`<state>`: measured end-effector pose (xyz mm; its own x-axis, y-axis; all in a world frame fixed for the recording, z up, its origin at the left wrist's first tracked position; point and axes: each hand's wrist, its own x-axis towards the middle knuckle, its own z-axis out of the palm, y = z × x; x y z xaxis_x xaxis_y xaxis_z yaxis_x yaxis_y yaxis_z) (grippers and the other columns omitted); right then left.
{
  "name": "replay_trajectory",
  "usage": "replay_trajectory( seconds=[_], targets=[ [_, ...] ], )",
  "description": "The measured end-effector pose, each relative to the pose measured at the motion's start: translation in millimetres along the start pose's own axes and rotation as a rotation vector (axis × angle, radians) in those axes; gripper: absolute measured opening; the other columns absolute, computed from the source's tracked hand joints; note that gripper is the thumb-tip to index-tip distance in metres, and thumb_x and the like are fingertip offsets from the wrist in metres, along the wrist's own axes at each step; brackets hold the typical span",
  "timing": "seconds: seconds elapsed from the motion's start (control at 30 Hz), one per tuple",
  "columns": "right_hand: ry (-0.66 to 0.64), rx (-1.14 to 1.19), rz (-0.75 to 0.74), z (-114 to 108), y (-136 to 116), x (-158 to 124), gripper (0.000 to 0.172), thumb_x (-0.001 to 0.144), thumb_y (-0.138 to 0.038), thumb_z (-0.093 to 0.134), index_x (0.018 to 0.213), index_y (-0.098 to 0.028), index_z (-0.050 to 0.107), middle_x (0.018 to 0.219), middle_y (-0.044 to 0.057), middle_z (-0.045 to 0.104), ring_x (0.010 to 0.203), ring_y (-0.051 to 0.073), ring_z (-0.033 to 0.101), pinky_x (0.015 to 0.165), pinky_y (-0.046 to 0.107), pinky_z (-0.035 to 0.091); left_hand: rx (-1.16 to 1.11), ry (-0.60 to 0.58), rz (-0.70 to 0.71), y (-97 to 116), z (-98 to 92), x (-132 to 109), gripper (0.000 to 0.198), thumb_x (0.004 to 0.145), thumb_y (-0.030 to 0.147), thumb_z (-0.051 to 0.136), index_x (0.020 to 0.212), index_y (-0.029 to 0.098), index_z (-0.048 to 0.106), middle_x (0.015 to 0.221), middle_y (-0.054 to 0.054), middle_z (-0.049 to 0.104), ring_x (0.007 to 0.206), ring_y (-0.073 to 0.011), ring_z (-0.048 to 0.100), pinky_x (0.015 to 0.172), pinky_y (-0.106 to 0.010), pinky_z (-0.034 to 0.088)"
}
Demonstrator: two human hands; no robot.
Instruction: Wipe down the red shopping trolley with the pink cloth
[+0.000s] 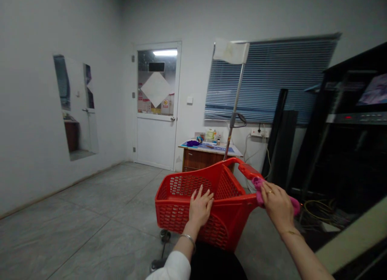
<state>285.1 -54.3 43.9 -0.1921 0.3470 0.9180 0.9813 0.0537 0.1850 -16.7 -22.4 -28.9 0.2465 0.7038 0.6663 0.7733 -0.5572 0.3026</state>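
Observation:
A red plastic shopping cart [178, 215] stands right in front of me, its handle to the right. My left hand [201, 205] lies on the near rim of the basket, fingers spread and pointing inward. My right hand [276, 201] is closed around a pink cloth [258, 187], pressing it against the cart's frame by the handle [248, 171]. One end of the cloth hangs out past the right side of that hand. A metal pole with a white flag-like panel [231, 52] rises behind the handle end. Small wheels [165, 235] show under the basket's left end.
Behind the cart is a small wooden desk [196, 161] holding bottles and a purple cloth [192, 143]. A white door [155, 143] and a mirror [78, 131] are farther left. Dark racks with a screen [375, 90] and loose cables [320, 209] stand at right.

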Motion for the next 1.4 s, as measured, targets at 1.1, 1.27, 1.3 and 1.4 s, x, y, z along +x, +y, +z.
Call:
replay_trajectory(
  seconds=[1.1, 1.27, 1.3, 1.4],
  targets=[
    [-0.003, 0.064, -0.125, 9.3, -110.5, -9.2, 0.029, 0.092, -0.019, 0.048, 0.114, -0.018, 0.068, 0.113, 0.008, 0.07, 0.11, 0.022, 0.058, 0.101, 0.038, 0.041, -0.026, -0.028, -0.02, -5.1, -1.8, 0.4, 0.034, 0.102, 0.039, 0.036, 0.128, 0.039, 0.058, 0.138, 0.008, 0.056, 0.145, -0.0233, 0.026, 0.115, -0.051, 0.025],
    [-0.023, 0.023, -0.081, 4.7, -52.1, -0.9, 0.029, 0.094, -0.026, 0.047, 0.111, -0.017, 0.069, 0.113, 0.009, 0.069, 0.103, 0.02, 0.059, 0.095, 0.035, 0.043, -0.027, -0.035, -0.023, -5.8, -1.1, 1.3, 0.033, 0.101, 0.04, 0.038, 0.129, 0.04, 0.058, 0.139, 0.007, 0.056, 0.145, -0.0232, 0.025, 0.115, -0.051, 0.026],
    [-0.02, 0.012, -0.053, 4.1, -38.4, 0.3, 0.03, 0.095, -0.027, 0.046, 0.111, -0.016, 0.069, 0.113, 0.01, 0.069, 0.103, 0.02, 0.059, 0.094, 0.035, 0.044, -0.027, -0.036, -0.022, -5.4, -1.0, 1.5, 0.033, 0.101, 0.04, 0.038, 0.129, 0.039, 0.058, 0.138, 0.007, 0.057, 0.145, -0.023, 0.025, 0.115, -0.051, 0.026],
    [0.029, -0.025, 0.018, 3.8, -16.9, 1.2, 0.031, 0.095, -0.028, 0.045, 0.108, -0.014, 0.069, 0.111, 0.011, 0.069, 0.102, 0.021, 0.059, 0.094, 0.034, 0.044, -0.033, -0.037, -0.019, -3.1, -1.3, 1.6, 0.033, 0.101, 0.04, 0.039, 0.129, 0.039, 0.058, 0.138, 0.006, 0.057, 0.145, -0.0234, 0.025, 0.115, -0.051, 0.026]
  ],
)
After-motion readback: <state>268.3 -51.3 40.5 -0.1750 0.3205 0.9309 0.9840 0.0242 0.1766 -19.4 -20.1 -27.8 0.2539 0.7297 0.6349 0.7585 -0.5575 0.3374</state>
